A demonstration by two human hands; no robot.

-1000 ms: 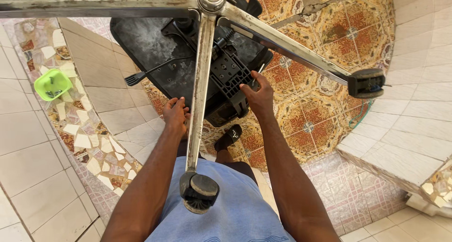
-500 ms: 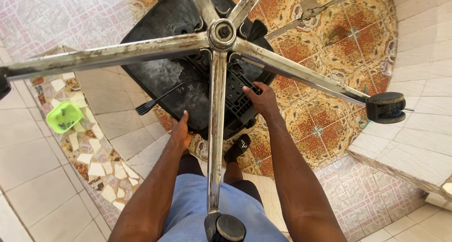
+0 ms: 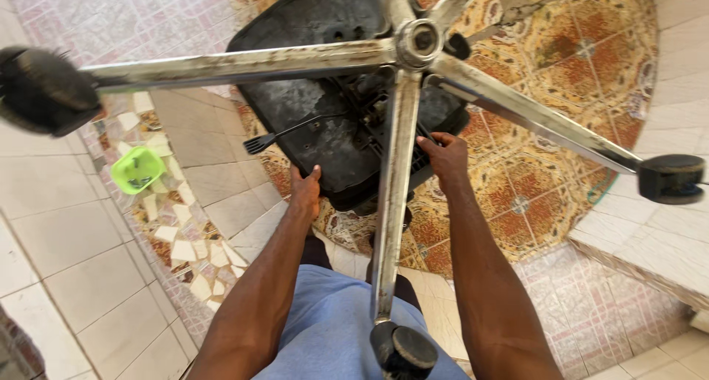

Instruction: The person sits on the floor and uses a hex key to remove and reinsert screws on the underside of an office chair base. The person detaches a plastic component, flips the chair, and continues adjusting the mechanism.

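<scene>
Two hands: both grip the near edge of the upturned black seat [image 3: 317, 121] of an office chair that lies upside down on the floor.
Left hand [image 3: 304, 192]: fingers curled up over the seat's near rim, thumb side out, closed on the edge.
Right hand [image 3: 445, 155]: fingers bent around the black mechanism plate [image 3: 384, 132] beside the seat's right near corner, clasped on it.
Chair base [image 3: 417, 44]: five metal spokes fan out from the hub at the top of the view; one spoke runs straight toward the viewer between the two forearms.
Change since earlier: the hub sits farther right and higher than half a second ago, and the near spoke's castor [image 3: 402, 350] now shows fully at the bottom; the hands have kept their hold.
Castors: one blurred at far left [image 3: 44, 92], one at right [image 3: 670, 178] over the pale step.
Lever [image 3: 284, 136]: thin black handle sticking out left from under the seat.
Around: patterned orange floor tiles [image 3: 561, 77] under the chair, a green plastic tub [image 3: 138, 169] on the mosaic strip to the left, blue clothing [image 3: 332, 328] nearest.
In the way: the near spoke crosses in front of the seat and partly hides the mechanism.
</scene>
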